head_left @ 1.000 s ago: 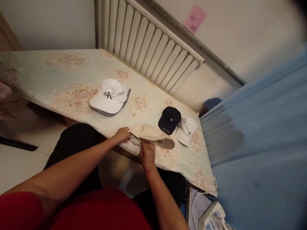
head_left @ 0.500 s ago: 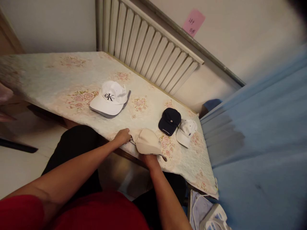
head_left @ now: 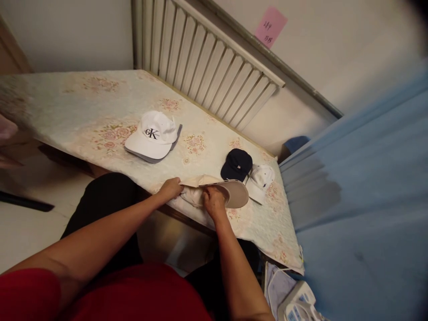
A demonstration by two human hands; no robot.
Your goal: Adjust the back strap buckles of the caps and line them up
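A beige cap (head_left: 234, 192) lies near the front edge of the flowered table (head_left: 83, 111), its brim pointing right. My left hand (head_left: 170, 188) pinches the cap's back edge. Over the crown, my right hand (head_left: 213, 201) grips the cap by the base of the brim, which is raised off the table. A navy cap (head_left: 236, 164) and a small white cap (head_left: 261, 180) lie just beyond the brim, side by side. Farther left sits a white cap with a black logo (head_left: 152, 136), resting on a grey cap.
A white radiator (head_left: 207, 62) runs along the table's far side under a wall with a pink note (head_left: 270, 26). Blue fabric (head_left: 361, 187) fills the right. A white device (head_left: 297, 305) lies below the table's right corner. My knees are under the front edge.
My right hand moved from the cap's near side up to the brim's base and lifted the brim toward the navy cap. My left hand stayed on the back edge.
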